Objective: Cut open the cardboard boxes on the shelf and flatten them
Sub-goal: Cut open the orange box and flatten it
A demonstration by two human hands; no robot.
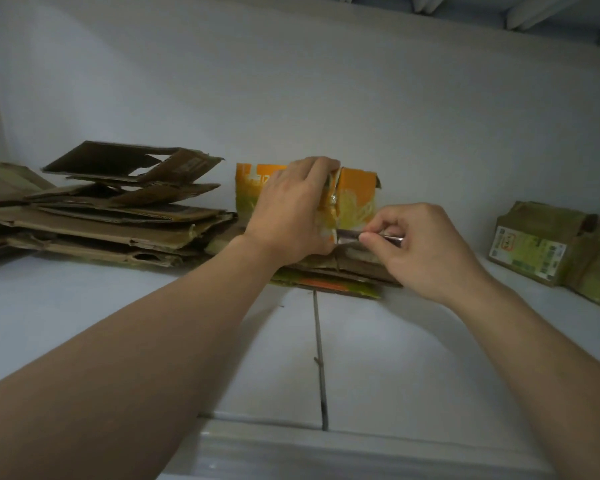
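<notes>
White shelf board [118,323] under a plain white wall [326,98], seen from just in front of its near edge; lighting dim.

Item under work: one orange-and-green printed cardboard box [357,192], standing upright at the centre of the shelf, close to the wall. A vertical split runs down its front face, with torn clear tape showing along the gap. The box stands on a few flattened cardboard sheets [326,282], one of them printed orange and green.

Left hand [288,209]: laid over the box's left half, fingers hooked over the top edge beside the split, gripping it. Right hand [420,251]: at 4 o'clock of the box, thumb and fingers pinching a thin metal blade [347,233]. The blade lies roughly level, its tip at the lower end of the split, just beside the left thumb. Whether the tip is inside the cardboard cannot be told.

At 9 o'clock of the box: a loose stack of flattened brown cardboard [101,220], its top sheets bent upward, its right edge near the box. At 3 o'clock, well apart: an unflattened brown box [534,247] with a white and green label on its front face, and a second brown shape pressed against its right side, cut off by the frame.

At 6 o'clock: a dark seam [319,358] runs across the shelf board from the flattened sheets to the near edge.
</notes>
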